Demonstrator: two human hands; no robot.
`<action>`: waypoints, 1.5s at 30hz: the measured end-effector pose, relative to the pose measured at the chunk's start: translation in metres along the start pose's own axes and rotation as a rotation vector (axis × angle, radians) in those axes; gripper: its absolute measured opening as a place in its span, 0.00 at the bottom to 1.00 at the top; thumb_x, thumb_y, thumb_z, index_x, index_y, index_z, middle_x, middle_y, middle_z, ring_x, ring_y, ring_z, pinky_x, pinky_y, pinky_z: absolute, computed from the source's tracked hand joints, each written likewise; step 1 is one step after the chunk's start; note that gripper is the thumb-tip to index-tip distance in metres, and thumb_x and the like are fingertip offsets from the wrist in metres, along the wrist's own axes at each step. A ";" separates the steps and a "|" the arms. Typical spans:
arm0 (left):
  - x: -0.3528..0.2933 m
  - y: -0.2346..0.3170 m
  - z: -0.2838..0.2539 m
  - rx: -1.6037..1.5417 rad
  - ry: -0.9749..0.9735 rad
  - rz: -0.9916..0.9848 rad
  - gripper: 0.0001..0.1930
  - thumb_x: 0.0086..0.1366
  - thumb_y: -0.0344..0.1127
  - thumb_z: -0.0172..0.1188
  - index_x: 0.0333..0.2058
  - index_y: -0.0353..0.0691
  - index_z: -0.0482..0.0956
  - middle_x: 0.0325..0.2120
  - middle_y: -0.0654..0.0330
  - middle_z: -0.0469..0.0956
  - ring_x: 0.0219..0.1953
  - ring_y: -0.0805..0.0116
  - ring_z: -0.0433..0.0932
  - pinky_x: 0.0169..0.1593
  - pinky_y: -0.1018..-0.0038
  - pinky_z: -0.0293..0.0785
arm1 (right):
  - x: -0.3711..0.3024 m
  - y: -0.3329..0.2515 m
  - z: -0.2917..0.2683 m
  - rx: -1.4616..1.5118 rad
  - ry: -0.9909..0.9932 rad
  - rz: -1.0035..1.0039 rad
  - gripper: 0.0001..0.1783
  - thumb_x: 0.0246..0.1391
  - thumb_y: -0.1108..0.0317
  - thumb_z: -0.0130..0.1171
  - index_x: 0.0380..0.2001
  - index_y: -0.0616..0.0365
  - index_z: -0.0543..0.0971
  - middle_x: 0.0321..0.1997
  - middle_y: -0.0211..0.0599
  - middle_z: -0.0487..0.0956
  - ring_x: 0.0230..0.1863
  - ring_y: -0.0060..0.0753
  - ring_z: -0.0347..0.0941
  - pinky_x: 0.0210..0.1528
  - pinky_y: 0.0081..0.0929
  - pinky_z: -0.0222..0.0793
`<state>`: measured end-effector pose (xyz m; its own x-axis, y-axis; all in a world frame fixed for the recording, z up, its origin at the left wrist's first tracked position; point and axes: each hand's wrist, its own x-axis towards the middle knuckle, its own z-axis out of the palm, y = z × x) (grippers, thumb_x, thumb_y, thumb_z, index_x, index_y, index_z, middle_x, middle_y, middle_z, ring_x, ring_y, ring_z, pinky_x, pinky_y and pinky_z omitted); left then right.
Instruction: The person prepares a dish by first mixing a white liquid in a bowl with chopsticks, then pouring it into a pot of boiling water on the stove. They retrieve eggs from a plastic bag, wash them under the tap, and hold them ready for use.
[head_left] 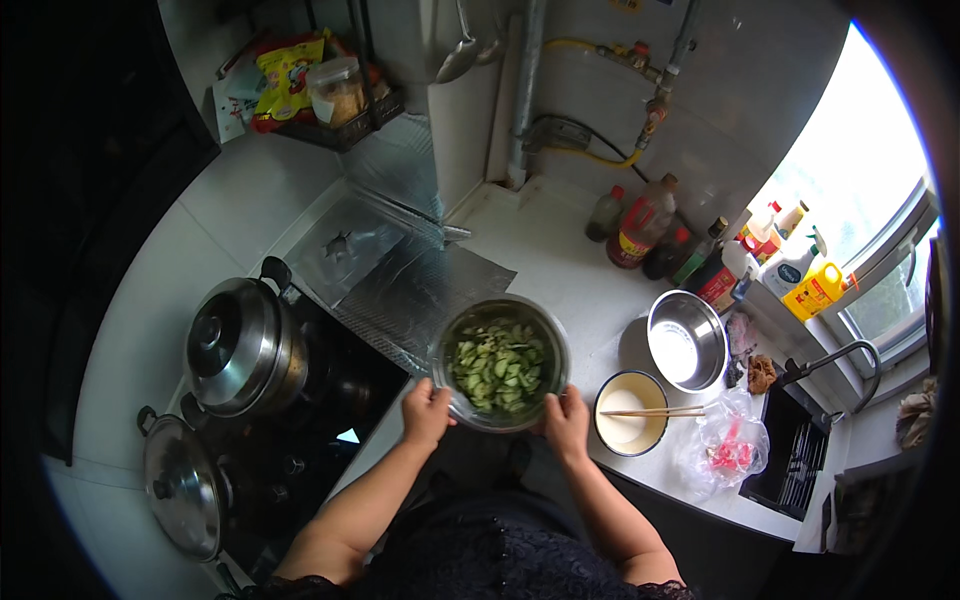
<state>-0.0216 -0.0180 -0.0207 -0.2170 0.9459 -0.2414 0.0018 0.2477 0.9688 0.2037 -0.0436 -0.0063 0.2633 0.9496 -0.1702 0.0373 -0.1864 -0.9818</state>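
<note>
Between my hands is a round metal bowl with chopped green pieces in it, which look like cucumber. My left hand is closed on the bowl's lower left rim, and my right hand grips its lower right rim. The bowl is at the counter's front edge, partly over the floor; whether its base touches the counter cannot be told. Just right of my right hand stands a cream-coloured bowl with a dark rim, a pair of chopsticks lying across it and pale contents inside.
A shiny steel bowl and a clear plastic bag sit on the right counter, before the sink. Two lidded pots stand on the black stove at left. Several bottles line the back right. Foil sheeting covers the corner.
</note>
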 end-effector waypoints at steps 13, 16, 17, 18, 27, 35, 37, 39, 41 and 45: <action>0.008 0.001 -0.006 -0.032 0.100 0.003 0.07 0.61 0.29 0.55 0.24 0.34 0.71 0.16 0.64 0.69 0.13 0.76 0.69 0.16 0.76 0.69 | 0.033 0.025 0.021 -0.133 -0.022 0.005 0.11 0.58 0.71 0.51 0.40 0.67 0.72 0.24 0.41 0.77 0.18 0.29 0.74 0.18 0.26 0.70; 0.017 0.018 0.027 0.010 0.057 0.009 0.10 0.60 0.30 0.56 0.22 0.35 0.67 0.14 0.64 0.68 0.13 0.74 0.70 0.16 0.75 0.68 | 0.051 -0.005 0.002 -0.069 0.019 0.068 0.10 0.59 0.71 0.48 0.37 0.68 0.72 0.21 0.40 0.76 0.14 0.28 0.71 0.15 0.24 0.69; 0.009 0.018 0.027 0.027 -0.009 -0.018 0.10 0.60 0.30 0.56 0.22 0.34 0.67 0.13 0.64 0.68 0.13 0.74 0.71 0.17 0.75 0.69 | 0.042 0.006 -0.008 -0.089 0.022 0.070 0.10 0.59 0.70 0.48 0.37 0.68 0.73 0.22 0.41 0.77 0.14 0.28 0.72 0.15 0.23 0.69; -0.005 0.013 0.023 0.043 -0.036 -0.007 0.09 0.59 0.30 0.57 0.23 0.34 0.69 0.13 0.63 0.70 0.13 0.74 0.73 0.16 0.75 0.69 | 0.027 0.023 -0.021 -0.083 -0.008 0.087 0.10 0.59 0.70 0.49 0.36 0.68 0.73 0.24 0.40 0.78 0.14 0.27 0.72 0.16 0.22 0.70; 0.004 0.014 0.020 0.005 0.001 -0.068 0.09 0.60 0.30 0.55 0.23 0.32 0.70 0.16 0.61 0.71 0.13 0.74 0.71 0.16 0.76 0.71 | 0.033 -0.002 -0.009 -0.115 -0.007 0.073 0.08 0.60 0.72 0.48 0.38 0.68 0.71 0.23 0.40 0.77 0.14 0.29 0.72 0.16 0.25 0.72; -0.010 0.006 -0.007 -0.004 0.014 -0.006 0.06 0.64 0.29 0.54 0.28 0.34 0.72 0.18 0.63 0.72 0.14 0.76 0.71 0.18 0.78 0.69 | 0.007 -0.010 0.006 -0.124 -0.015 0.004 0.09 0.60 0.72 0.50 0.42 0.66 0.72 0.24 0.36 0.76 0.20 0.23 0.74 0.19 0.20 0.71; -0.016 0.013 -0.006 0.026 0.010 0.136 0.05 0.65 0.28 0.52 0.31 0.33 0.73 0.20 0.62 0.74 0.16 0.78 0.71 0.18 0.80 0.69 | -0.001 -0.027 0.006 0.109 0.021 -0.084 0.09 0.59 0.72 0.51 0.40 0.67 0.73 0.23 0.36 0.76 0.19 0.23 0.74 0.19 0.23 0.71; -0.017 0.017 0.002 -0.045 0.007 0.101 0.06 0.65 0.28 0.53 0.28 0.35 0.71 0.18 0.63 0.72 0.14 0.77 0.70 0.17 0.79 0.68 | 0.000 -0.027 0.002 0.026 0.028 -0.114 0.09 0.60 0.72 0.49 0.40 0.67 0.72 0.22 0.36 0.76 0.17 0.24 0.73 0.18 0.21 0.72; -0.012 0.014 0.006 -0.021 -0.022 -0.037 0.08 0.65 0.28 0.53 0.26 0.35 0.70 0.17 0.63 0.70 0.13 0.77 0.69 0.17 0.78 0.67 | 0.011 -0.008 -0.003 -0.054 0.011 -0.027 0.06 0.60 0.73 0.48 0.36 0.66 0.71 0.20 0.36 0.75 0.15 0.25 0.72 0.15 0.22 0.70; -0.014 0.016 0.005 -0.021 -0.008 -0.061 0.09 0.62 0.30 0.56 0.24 0.34 0.70 0.15 0.63 0.70 0.12 0.75 0.70 0.15 0.76 0.68 | 0.002 -0.007 -0.005 -0.040 0.023 0.036 0.06 0.60 0.73 0.48 0.35 0.65 0.71 0.21 0.35 0.75 0.15 0.25 0.72 0.14 0.21 0.70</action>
<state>-0.0138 -0.0264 -0.0020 -0.2081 0.9308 -0.3004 -0.0320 0.3004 0.9533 0.2091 -0.0415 0.0007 0.2869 0.9361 -0.2034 0.0654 -0.2309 -0.9708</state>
